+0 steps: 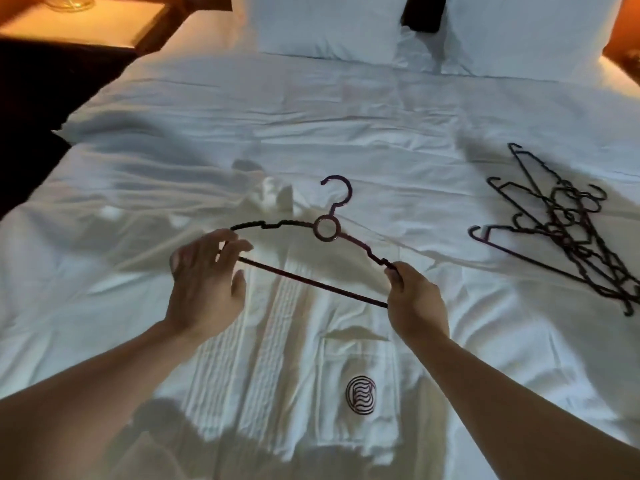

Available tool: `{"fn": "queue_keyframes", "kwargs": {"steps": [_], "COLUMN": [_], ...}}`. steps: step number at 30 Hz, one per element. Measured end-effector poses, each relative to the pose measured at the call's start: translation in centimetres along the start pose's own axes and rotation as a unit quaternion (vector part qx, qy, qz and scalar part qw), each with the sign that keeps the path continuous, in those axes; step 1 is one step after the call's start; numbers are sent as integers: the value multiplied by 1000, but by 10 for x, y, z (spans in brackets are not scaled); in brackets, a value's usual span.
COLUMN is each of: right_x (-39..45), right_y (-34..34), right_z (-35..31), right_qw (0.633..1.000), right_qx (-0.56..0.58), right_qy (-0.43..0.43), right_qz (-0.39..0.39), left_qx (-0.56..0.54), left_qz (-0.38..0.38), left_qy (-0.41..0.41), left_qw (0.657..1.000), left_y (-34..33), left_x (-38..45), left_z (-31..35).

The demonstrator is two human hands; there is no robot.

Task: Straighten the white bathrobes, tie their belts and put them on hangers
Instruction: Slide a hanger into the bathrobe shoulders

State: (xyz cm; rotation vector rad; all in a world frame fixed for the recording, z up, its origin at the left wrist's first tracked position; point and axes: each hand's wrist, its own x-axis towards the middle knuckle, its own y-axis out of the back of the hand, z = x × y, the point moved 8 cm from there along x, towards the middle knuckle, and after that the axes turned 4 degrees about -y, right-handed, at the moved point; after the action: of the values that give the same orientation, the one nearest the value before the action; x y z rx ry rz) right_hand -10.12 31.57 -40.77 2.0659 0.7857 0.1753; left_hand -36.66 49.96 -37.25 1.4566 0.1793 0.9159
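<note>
Hands meet over the bed [346, 109], sharing one dark hanger [325, 229] held just above a white bathrobe [277, 341] that lies flat, front up, with its collar toward the pillows [325, 26]. The right hand [414, 299] has its fingers [394, 275] clenched around the hanger's right end, carrying it, while the left hand [204, 282] is loose, its fingers [235, 244] spread and only touching the left end, likely steadying it. Holding the hanger level with its hook pointing away lines it up with the robe's neck, which suggests the shoulders will be slipped onto it next. Whether the belt is tied cannot be seen. Spare hangers [568, 226] lie heaped on the sheet to the right, within reach for further robes.
</note>
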Motion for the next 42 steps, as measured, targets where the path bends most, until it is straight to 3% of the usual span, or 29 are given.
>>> {"fn": "queue_keyframes", "kwargs": {"steps": [2,6,9,14,25,30,37,40,42], "right_x": [-1,-4,-5,-5,15,18,39,44,47], "right_y": [-1,4,0,-23,3,-15,-73,-94,-107], "right_z": [9,29,28,9,15,-15,-87,-107,-119], "right_qw": [999,993,991,992,988,991,998,994,984], "right_qx": [-19,-59,-69,-41,-87,-74,-35,16,48], "right_qy": [-26,-65,-55,-34,-34,28,61,81,106], "right_qz": [32,77,102,112,122,108,-3,-72,-138], "left_qx": [-20,-17,-10,-37,-153,-163,-170,-117,-77], "left_qz": [-49,-235,-275,-250,-75,-71,-95,-82,-111], "left_qy": [50,139,169,215,338,293,172,30,-48], "left_qw": [997,962,947,943,926,940,966,989,990], "left_y": [-14,-60,-78,-79,-54,-52,-70,-73,-74], "left_x": [-2,-5,2,23,51,55,56,45,39], "left_z": [-19,-42,-46,-52,-110,-93,-65,-43,-30]}}
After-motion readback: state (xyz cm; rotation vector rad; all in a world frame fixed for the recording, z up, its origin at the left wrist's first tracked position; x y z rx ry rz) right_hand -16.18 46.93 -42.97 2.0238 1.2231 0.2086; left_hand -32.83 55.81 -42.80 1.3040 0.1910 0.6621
